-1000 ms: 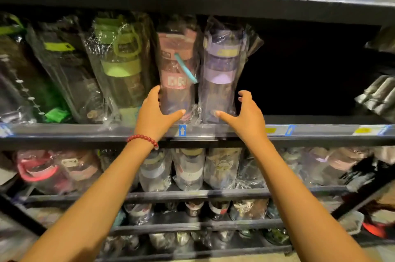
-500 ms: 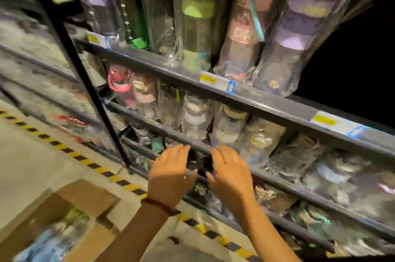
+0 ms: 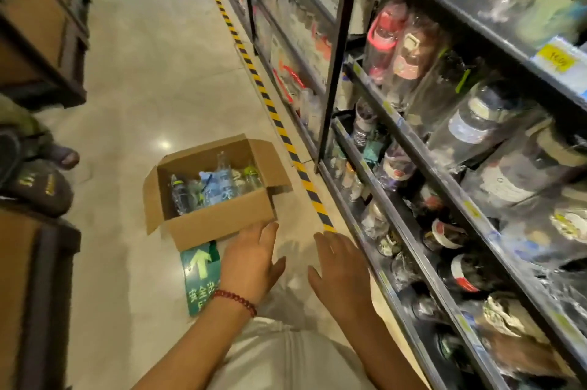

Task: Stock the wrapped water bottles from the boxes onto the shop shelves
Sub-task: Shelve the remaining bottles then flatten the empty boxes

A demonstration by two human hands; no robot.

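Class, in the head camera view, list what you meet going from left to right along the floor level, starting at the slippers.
Dark slippers → open cardboard box of wrapped bottles → yellow-black striped floor tape → black metal shelves.

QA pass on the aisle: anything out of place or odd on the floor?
The open box of wrapped bottles sits on the floor, its near corner covering part of a green arrow sign. Both hands are empty.

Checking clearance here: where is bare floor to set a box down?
Bare floor lies left of the cardboard box, and between box and striped tape. The shelves are packed. Both hands, left hand and right hand, are empty.
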